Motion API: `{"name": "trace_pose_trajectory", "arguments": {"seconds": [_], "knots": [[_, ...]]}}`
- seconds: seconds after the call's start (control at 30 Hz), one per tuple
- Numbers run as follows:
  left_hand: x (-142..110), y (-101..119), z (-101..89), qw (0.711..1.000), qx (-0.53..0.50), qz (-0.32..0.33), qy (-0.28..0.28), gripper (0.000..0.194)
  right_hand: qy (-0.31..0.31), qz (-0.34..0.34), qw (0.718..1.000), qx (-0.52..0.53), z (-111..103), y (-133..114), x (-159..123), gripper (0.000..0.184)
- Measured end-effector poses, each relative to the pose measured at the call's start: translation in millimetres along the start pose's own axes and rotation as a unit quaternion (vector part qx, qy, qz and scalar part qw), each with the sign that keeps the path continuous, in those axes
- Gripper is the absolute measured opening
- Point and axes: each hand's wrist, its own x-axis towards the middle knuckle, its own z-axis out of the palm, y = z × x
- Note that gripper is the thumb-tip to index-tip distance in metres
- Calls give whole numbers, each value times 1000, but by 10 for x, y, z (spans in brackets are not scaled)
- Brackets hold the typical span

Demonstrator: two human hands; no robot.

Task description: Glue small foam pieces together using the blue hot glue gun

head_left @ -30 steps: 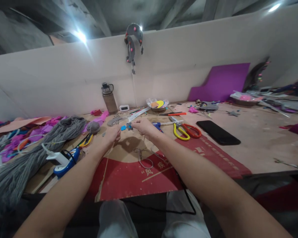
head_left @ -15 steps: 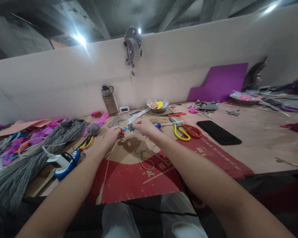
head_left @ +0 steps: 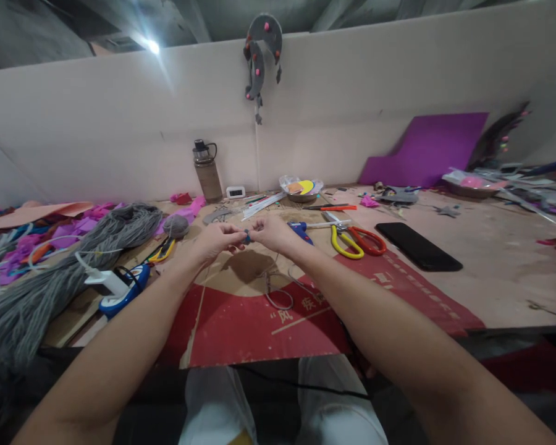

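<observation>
Over the cardboard, my left hand (head_left: 221, 240) and my right hand (head_left: 271, 233) meet with fingertips pinched together. Between them is a small blue-grey piece (head_left: 247, 236), mostly covered by the fingers. My right hand grips its grey felt-like part; the bit of blue in my left fingers is largely hidden now. A thin grey cord (head_left: 280, 304) hangs beneath my right hand and lies in loops on the red-printed cardboard (head_left: 241, 337). Just right of my right hand lies a blue glue gun (head_left: 300, 231), partly hidden by the wrist.
Yellow-and-red-handled scissors (head_left: 347, 241) and a black phone (head_left: 418, 246) lie to the right. Left are a grey yarn bundle (head_left: 88, 266), a yarn ball (head_left: 176, 226) and a blue-white power strip (head_left: 125, 300). Behind stand a bottle (head_left: 207, 176) and a bowl of scraps (head_left: 301, 189).
My hands have come together, closing the gap between the blue bit and the grey piece. The camera view has tipped slightly downward and shifted left.
</observation>
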Motion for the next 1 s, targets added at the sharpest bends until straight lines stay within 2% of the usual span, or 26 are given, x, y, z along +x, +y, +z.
{"name": "trace_pose_trajectory", "arguments": {"seconds": [0.17, 0.3, 0.4, 0.47, 0.6, 0.73, 0.8, 0.9, 1.0], "knots": [[23, -4, -1, 999, 30, -3, 28, 12, 16, -13, 999, -35, 49, -42, -39, 7], [51, -16, -36, 996, 28, 27, 85, 14, 67, -27, 997, 2, 99, -28, -29, 18], [55, -4, -55, 991, 52, 41, 116, 15, 85, -43, 995, 14, 128, 1, -10, 8], [54, 1, -59, 988, 63, 48, 132, 15, 96, -55, 994, 18, 141, 14, -5, 9], [67, -28, -51, 990, 37, 68, 122, 15, 103, -78, 991, 40, 145, 13, -16, 7], [89, -75, -31, 990, 14, 76, 117, 18, 117, -74, 990, 38, 120, -11, -25, 16], [93, -88, -25, 988, 3, 83, 128, 18, 105, -67, 992, 18, 113, -23, -25, 21], [93, -98, -23, 986, -14, 89, 142, 17, 55, -70, 996, -9, 142, -31, -36, 26], [94, -90, -22, 983, -74, 65, 156, 11, 12, -66, 997, -25, 213, -38, -76, 24]]}}
